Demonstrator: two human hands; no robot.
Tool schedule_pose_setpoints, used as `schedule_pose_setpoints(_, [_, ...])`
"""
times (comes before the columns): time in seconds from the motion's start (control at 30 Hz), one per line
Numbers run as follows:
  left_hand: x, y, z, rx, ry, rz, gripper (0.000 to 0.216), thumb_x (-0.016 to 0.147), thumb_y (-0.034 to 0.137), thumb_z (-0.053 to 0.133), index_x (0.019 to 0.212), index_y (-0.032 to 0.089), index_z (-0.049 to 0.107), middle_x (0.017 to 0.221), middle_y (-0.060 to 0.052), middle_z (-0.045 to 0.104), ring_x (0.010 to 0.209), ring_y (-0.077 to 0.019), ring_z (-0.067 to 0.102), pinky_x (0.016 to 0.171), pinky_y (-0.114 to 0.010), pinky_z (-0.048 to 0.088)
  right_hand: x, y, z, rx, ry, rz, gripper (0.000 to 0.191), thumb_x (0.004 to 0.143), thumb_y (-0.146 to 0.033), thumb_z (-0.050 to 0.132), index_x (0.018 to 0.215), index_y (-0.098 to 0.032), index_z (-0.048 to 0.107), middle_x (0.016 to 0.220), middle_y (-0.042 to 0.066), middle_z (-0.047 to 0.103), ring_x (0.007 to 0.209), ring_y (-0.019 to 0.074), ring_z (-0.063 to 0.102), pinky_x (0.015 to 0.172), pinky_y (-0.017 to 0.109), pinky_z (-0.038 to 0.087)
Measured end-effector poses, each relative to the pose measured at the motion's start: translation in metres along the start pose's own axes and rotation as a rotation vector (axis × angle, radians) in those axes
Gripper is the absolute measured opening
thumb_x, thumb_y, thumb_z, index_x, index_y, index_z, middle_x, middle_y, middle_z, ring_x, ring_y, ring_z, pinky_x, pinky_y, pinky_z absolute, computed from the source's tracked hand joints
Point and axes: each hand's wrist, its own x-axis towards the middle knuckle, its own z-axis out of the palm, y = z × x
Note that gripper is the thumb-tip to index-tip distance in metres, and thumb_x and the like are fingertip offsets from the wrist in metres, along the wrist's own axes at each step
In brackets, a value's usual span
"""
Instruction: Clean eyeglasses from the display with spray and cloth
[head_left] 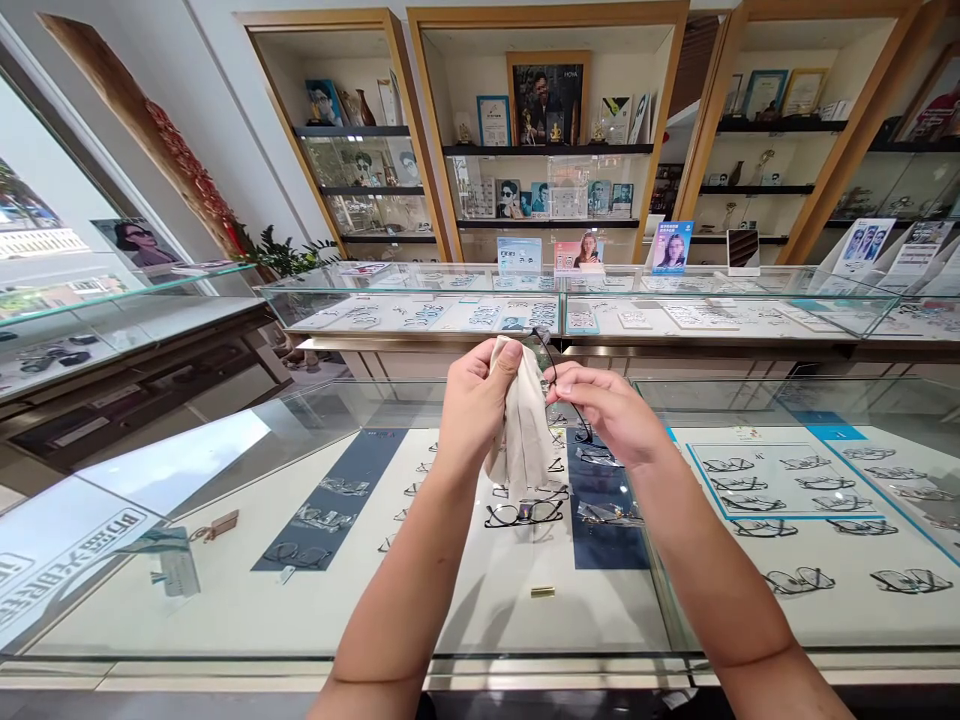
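My left hand (481, 395) grips a cream cleaning cloth (525, 435), thumb on top, and the cloth hangs down in folds. Pinched in the fingers of my right hand (606, 408) is a pair of dark-framed eyeglasses (553, 362), held up beside the cloth. The cloth and my fingers hide much of the frame and lenses. Both hands are raised above a glass display case (517, 635). Inside it, below the cloth, lies a pair of black eyeglasses (523, 513).
Several more eyeglasses lie in the case, on a dark blue strip (360, 450) and a blue-edged tray (784, 515). A small gold bar (542, 592) is near the front. Behind stands another glass counter (450, 340), with wooden display shelves (547, 150) along the wall.
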Motion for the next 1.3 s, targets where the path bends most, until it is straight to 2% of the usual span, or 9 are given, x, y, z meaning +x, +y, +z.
schedule_pose_setpoints(0.23, [0.001, 0.004, 0.000, -0.073, -0.122, -0.069, 0.052, 0.072, 0.060, 0.101, 0.095, 0.018, 0.079, 0.076, -0.001, 0.072, 0.060, -0.0126, 0.060, 0.057, -0.024, 0.050, 0.001, -0.001, -0.003, 0.021, 0.031, -0.004, 0.014, 0.079, -0.043, 0.088, 0.076, -0.029, 0.088, 0.104, 0.005, 0.069, 0.109, 0.0242, 0.060, 0.111, 0.043, 0.044])
schedule_pose_setpoints(0.4, [0.001, 0.005, -0.001, -0.041, -0.191, -0.054, 0.051, 0.065, 0.045, 0.107, 0.101, 0.019, 0.082, 0.084, -0.002, 0.076, 0.070, -0.0140, 0.064, 0.065, -0.024, 0.054, 0.000, -0.004, -0.003, 0.052, 0.035, 0.006, 0.016, 0.078, -0.043, 0.089, 0.074, -0.028, 0.086, 0.095, 0.003, 0.064, 0.093, 0.0199, 0.056, 0.098, 0.038, 0.047])
schedule_pose_setpoints(0.53, [0.001, 0.003, -0.001, -0.020, -0.220, 0.010, 0.048, 0.061, 0.035, 0.108, 0.097, 0.019, 0.082, 0.082, -0.001, 0.075, 0.071, -0.0136, 0.062, 0.067, -0.024, 0.052, -0.001, -0.006, 0.000, 0.086, 0.037, 0.031, 0.023, 0.075, -0.043, 0.091, 0.067, -0.025, 0.079, 0.091, 0.002, 0.058, 0.083, 0.0174, 0.050, 0.084, 0.035, 0.045])
schedule_pose_setpoints(0.63, [0.003, 0.001, -0.001, 0.019, -0.209, 0.057, 0.043, 0.063, 0.040, 0.107, 0.086, 0.019, 0.077, 0.075, 0.000, 0.070, 0.067, -0.0133, 0.058, 0.063, -0.024, 0.049, -0.003, -0.007, 0.004, 0.096, -0.006, 0.055, 0.027, 0.074, -0.044, 0.093, 0.066, -0.024, 0.076, 0.091, 0.001, 0.055, 0.083, 0.0169, 0.050, 0.082, 0.035, 0.045])
schedule_pose_setpoints(0.8, [0.003, -0.001, 0.000, 0.060, -0.184, 0.082, 0.051, 0.066, 0.054, 0.104, 0.074, 0.019, 0.067, 0.066, 0.003, 0.061, 0.059, -0.0109, 0.048, 0.057, -0.024, 0.043, -0.006, -0.007, 0.009, 0.011, -0.065, 0.034, 0.032, 0.077, -0.048, 0.092, 0.066, -0.024, 0.074, 0.089, 0.000, 0.055, 0.087, 0.0178, 0.051, 0.089, 0.035, 0.043])
schedule_pose_setpoints(0.93, [-0.001, -0.002, 0.007, 0.077, -0.090, 0.130, 0.058, 0.076, 0.068, 0.094, 0.073, 0.019, 0.064, 0.065, 0.002, 0.058, 0.058, -0.0102, 0.044, 0.056, -0.025, 0.039, -0.008, -0.006, 0.013, -0.033, -0.090, 0.025, 0.032, 0.079, -0.049, 0.091, 0.069, -0.024, 0.075, 0.087, -0.001, 0.055, 0.087, 0.0182, 0.052, 0.089, 0.036, 0.041])
schedule_pose_setpoints(1.1, [-0.004, -0.001, 0.011, 0.055, 0.022, 0.168, 0.067, 0.087, 0.075, 0.083, 0.063, 0.020, 0.054, 0.059, 0.003, 0.048, 0.054, -0.0095, 0.038, 0.054, -0.027, 0.035, -0.009, -0.006, 0.015, -0.113, -0.121, 0.020, 0.030, 0.083, -0.045, 0.087, 0.068, -0.024, 0.071, 0.086, -0.001, 0.055, 0.087, 0.0187, 0.052, 0.087, 0.036, 0.039])
schedule_pose_setpoints(1.2, [-0.002, 0.000, 0.005, 0.003, -0.085, 0.081, 0.063, 0.090, 0.074, 0.080, 0.068, 0.019, 0.061, 0.061, 0.001, 0.055, 0.054, -0.0110, 0.044, 0.053, -0.027, 0.037, -0.008, -0.007, 0.010, -0.117, -0.077, -0.008, 0.021, 0.086, -0.037, 0.081, 0.070, -0.024, 0.074, 0.089, 0.000, 0.057, 0.089, 0.0189, 0.054, 0.089, 0.036, 0.041])
schedule_pose_setpoints(1.3, [0.000, 0.001, -0.004, -0.046, -0.235, -0.027, 0.056, 0.092, 0.072, 0.081, 0.079, 0.018, 0.071, 0.068, -0.004, 0.066, 0.058, -0.0147, 0.054, 0.055, -0.029, 0.044, -0.008, -0.010, 0.004, -0.148, -0.039, -0.055, 0.017, 0.087, -0.035, 0.078, 0.073, -0.025, 0.078, 0.092, 0.002, 0.064, 0.093, 0.0202, 0.059, 0.095, 0.038, 0.044])
